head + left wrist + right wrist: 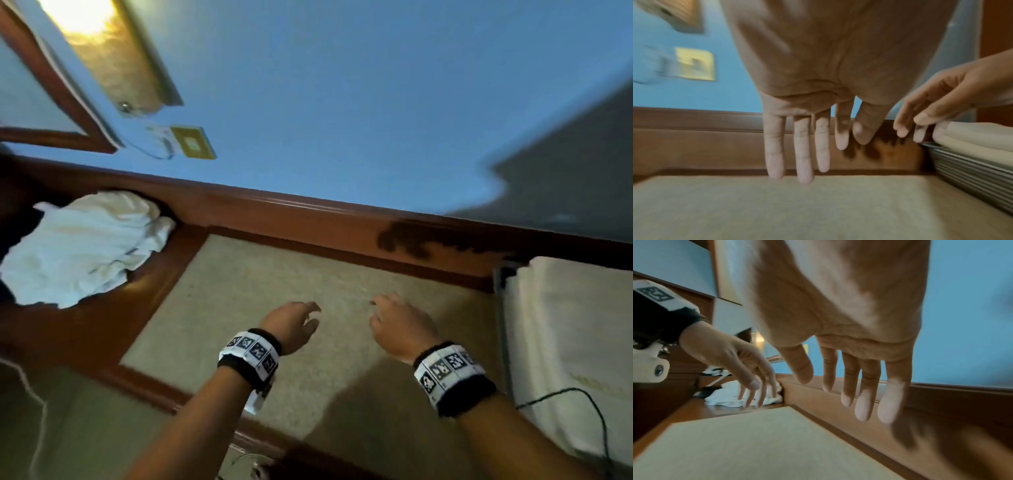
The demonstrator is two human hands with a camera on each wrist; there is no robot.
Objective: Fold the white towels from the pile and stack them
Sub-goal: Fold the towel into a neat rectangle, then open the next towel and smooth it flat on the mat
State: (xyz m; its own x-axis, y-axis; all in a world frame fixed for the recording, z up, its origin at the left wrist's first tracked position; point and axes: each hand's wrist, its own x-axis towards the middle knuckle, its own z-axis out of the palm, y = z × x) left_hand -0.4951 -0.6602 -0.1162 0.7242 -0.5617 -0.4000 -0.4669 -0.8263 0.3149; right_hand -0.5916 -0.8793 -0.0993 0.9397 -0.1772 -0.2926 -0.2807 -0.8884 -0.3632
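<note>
A crumpled pile of white towels [85, 246] lies at the far left on the wooden desk rim, also seen as the pile [727, 395] in the right wrist view. A stack of folded white towels [575, 342] sits at the right, its edge [972, 138] showing in the left wrist view. Both hands hover over the beige desk inlay [239, 308], empty. My left hand [301, 322] has straight, spread fingers [774, 154]. My right hand [387, 315] hangs relaxed, its fingers [865, 405] pointing down. Neither hand touches a towel.
A wooden ledge [308, 209] runs along the blue wall behind the desk. A ribbed grey object [972, 175] lies under the folded stack. A black cable [589, 411] crosses the stack's front. A gold switch plate [193, 142] and lit lamp [102, 37] are on the wall.
</note>
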